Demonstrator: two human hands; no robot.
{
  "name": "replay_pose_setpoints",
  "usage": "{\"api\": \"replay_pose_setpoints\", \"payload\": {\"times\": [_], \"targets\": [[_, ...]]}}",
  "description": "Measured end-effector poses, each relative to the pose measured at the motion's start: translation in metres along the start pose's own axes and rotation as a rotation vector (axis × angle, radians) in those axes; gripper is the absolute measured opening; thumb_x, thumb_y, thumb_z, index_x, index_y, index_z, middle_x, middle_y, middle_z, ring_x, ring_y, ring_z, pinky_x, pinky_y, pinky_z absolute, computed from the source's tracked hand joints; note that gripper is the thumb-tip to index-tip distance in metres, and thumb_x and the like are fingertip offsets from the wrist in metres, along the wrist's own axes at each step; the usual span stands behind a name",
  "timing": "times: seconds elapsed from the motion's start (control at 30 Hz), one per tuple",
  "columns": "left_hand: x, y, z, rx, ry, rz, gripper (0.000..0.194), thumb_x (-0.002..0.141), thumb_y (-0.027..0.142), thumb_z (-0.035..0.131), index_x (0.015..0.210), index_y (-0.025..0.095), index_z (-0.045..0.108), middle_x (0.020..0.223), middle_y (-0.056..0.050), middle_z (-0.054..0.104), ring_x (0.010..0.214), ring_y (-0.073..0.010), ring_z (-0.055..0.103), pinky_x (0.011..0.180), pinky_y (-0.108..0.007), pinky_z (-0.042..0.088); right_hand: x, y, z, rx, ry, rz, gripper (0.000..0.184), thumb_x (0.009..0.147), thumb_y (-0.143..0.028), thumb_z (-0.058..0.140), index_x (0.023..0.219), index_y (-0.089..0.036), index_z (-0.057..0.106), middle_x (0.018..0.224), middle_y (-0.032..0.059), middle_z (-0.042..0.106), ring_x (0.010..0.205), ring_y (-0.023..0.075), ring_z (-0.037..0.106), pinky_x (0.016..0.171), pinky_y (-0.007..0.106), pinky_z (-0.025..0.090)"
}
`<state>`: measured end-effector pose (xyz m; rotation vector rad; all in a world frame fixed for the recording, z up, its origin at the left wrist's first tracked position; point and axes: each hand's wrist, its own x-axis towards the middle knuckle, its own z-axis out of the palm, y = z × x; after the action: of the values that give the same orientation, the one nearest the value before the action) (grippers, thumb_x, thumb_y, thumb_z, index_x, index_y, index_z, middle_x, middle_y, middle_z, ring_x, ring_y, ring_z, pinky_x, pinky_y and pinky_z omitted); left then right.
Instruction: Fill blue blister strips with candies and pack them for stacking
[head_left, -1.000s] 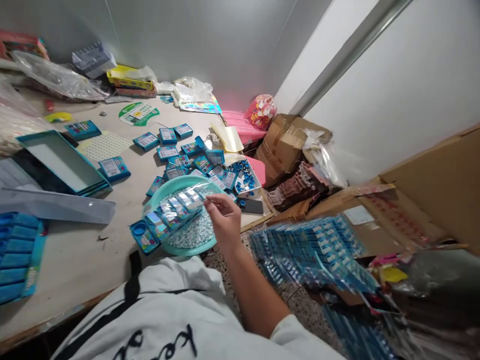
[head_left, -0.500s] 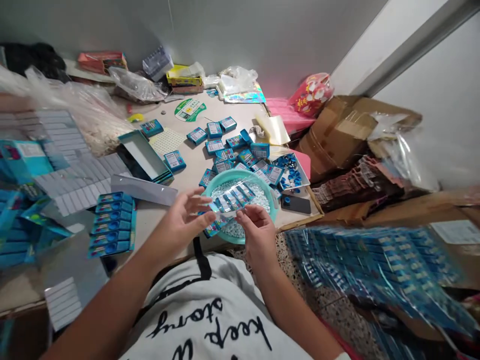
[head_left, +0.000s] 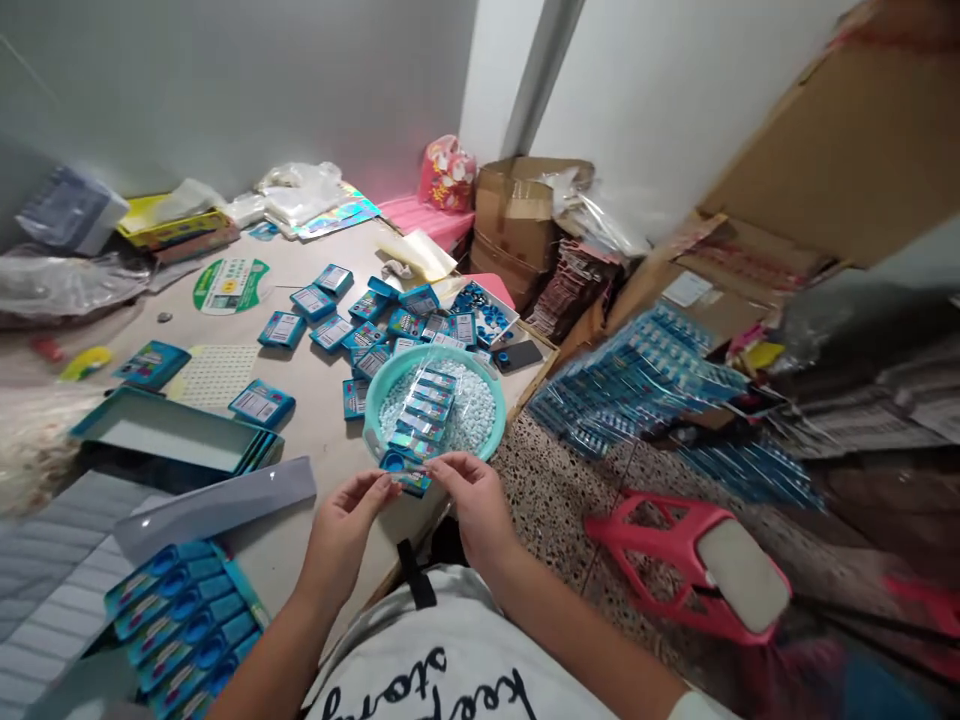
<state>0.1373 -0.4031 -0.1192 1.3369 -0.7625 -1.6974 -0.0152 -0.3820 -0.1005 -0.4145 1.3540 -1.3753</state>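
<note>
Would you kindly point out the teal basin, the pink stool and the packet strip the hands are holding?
teal basin (head_left: 373, 403): head view, on its left rim.
pink stool (head_left: 660, 520): head view, on its frame.
packet strip (head_left: 427, 408): head view, on its middle.

strip (head_left: 420, 425): glossy clear plastic film over printed blue packets
basin (head_left: 491, 425): smooth teal plastic
table (head_left: 315, 420): matt pale wood-look top, scuffed
boxes (head_left: 517, 215): matt brown cardboard
floor (head_left: 555, 495): speckled stone
stool (head_left: 675, 560): pink plastic

Soft, even indoor light fills the scene with faint shadows. The centre is sharp; motion blur smears the right and left edges, and wide-angle distortion bends the walls.
</note>
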Motion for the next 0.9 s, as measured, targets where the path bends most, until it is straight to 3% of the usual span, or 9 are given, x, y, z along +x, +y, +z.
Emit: {"api": "replay_pose_setpoints", "payload": {"times": [0.13, 0.27, 0.37, 0.43, 0.5, 0.57, 0.63, 0.73, 0.9], "targets": [[0.013, -0.001, -0.017, 0.202, 0.065, 0.102, 0.048, 0.067, 0.059, 0.081, 0.085, 0.015, 0.070, 0.078, -0.002, 0.069, 0.079, -0.0161, 0.060, 0.074, -0.027, 0.047, 0.001, 0.031, 0.009, 0.022, 0.216, -0.026, 0.033, 0.058, -0.042, 0.087, 0.077, -0.019, 0.074, 0.084, 0.0020, 0.071, 0.086, 0.0185, 0.060, 0.086, 0.033, 0.045], [0.033, 0.006, -0.031, 0.318, 0.047, 0.131, 0.051, 0.071, 0.066, 0.072, 0.083, 0.016, 0.067, 0.078, -0.003, 0.066, 0.081, -0.0176, 0.058, 0.078, -0.029, 0.044, 0.011, 0.049, 0.019, 0.116, 0.320, 0.022, 0.039, 0.055, -0.047, 0.087, 0.079, -0.018, 0.072, 0.081, 0.0023, 0.071, 0.083, 0.0192, 0.061, 0.087, 0.036, 0.045], [0.045, 0.015, -0.037, 0.399, -0.021, 0.145, 0.061, 0.070, 0.071, 0.068, 0.094, 0.016, 0.064, 0.092, -0.007, 0.067, 0.091, -0.0211, 0.058, 0.082, -0.031, 0.044, 0.012, 0.045, 0.027, 0.162, 0.306, 0.031, 0.041, 0.053, -0.047, 0.088, 0.077, -0.018, 0.072, 0.081, 0.0030, 0.073, 0.083, 0.0196, 0.062, 0.088, 0.036, 0.046], [0.048, 0.020, -0.039, 0.443, -0.073, 0.103, 0.079, 0.068, 0.076, 0.067, 0.116, 0.015, 0.060, 0.112, -0.012, 0.066, 0.099, -0.0238, 0.058, 0.081, -0.032, 0.044, 0.006, 0.037, 0.032, 0.173, 0.266, 0.032, 0.041, 0.052, -0.047, 0.089, 0.077, -0.018, 0.073, 0.080, 0.0027, 0.073, 0.082, 0.0191, 0.062, 0.085, 0.035, 0.047], [0.047, 0.024, -0.040, 0.467, -0.141, 0.042, 0.098, 0.067, 0.081, 0.064, 0.139, 0.016, 0.046, 0.134, -0.016, 0.056, 0.106, -0.0256, 0.056, 0.079, -0.033, 0.045, -0.001, 0.028, 0.036, 0.173, 0.210, 0.038, 0.041, 0.052, -0.047, 0.090, 0.076, -0.018, 0.074, 0.077, 0.0017, 0.072, 0.076, 0.0166, 0.060, 0.079, 0.032, 0.047], [0.045, 0.027, -0.041, 0.473, -0.225, 0.027, 0.098, 0.071, 0.081, 0.060, 0.146, 0.021, 0.041, 0.147, -0.014, 0.048, 0.108, -0.0244, 0.055, 0.078, -0.032, 0.045, -0.006, 0.021, 0.038, 0.163, 0.157, 0.052, 0.040, 0.052, -0.046, 0.091, 0.076, -0.018, 0.076, 0.074, 0.0003, 0.070, 0.071, 0.0129, 0.055, 0.073, 0.028, 0.044], [0.044, 0.027, -0.042, 0.445, -0.310, 0.039, 0.080, 0.078, 0.076, 0.058, 0.139, 0.024, 0.052, 0.139, -0.010, 0.056, 0.103, -0.0213, 0.054, 0.077, -0.030, 0.044, -0.008, 0.016, 0.038, 0.147, 0.118, 0.074, 0.041, 0.053, -0.048, 0.092, 0.077, -0.018, 0.077, 0.073, -0.0006, 0.069, 0.068, 0.0106, 0.052, 0.070, 0.026, 0.041], [0.044, 0.027, -0.040, 0.369, -0.345, 0.056, 0.050, 0.082, 0.064, 0.064, 0.107, 0.020, 0.068, 0.101, -0.006, 0.067, 0.088, -0.0171, 0.054, 0.073, -0.026, 0.042, -0.005, 0.014, 0.040, 0.132, 0.092, 0.100, 0.044, 0.050, -0.049, 0.093, 0.076, -0.018, 0.077, 0.068, -0.0017, 0.065, 0.066, 0.0097, 0.050, 0.068, 0.025, 0.039], [0.047, 0.025, -0.036, 0.324, -0.297, 0.052, 0.043, 0.075, 0.059, 0.072, 0.083, 0.018, 0.065, 0.078, -0.002, 0.063, 0.077, -0.0153, 0.055, 0.070, -0.025, 0.042, 0.000, 0.016, 0.044, 0.124, 0.061, 0.101, 0.042, 0.051, -0.050, 0.091, 0.074, -0.018, 0.076, 0.071, 0.0006, 0.066, 0.068, 0.0126, 0.054, 0.073, 0.029, 0.043]]}}
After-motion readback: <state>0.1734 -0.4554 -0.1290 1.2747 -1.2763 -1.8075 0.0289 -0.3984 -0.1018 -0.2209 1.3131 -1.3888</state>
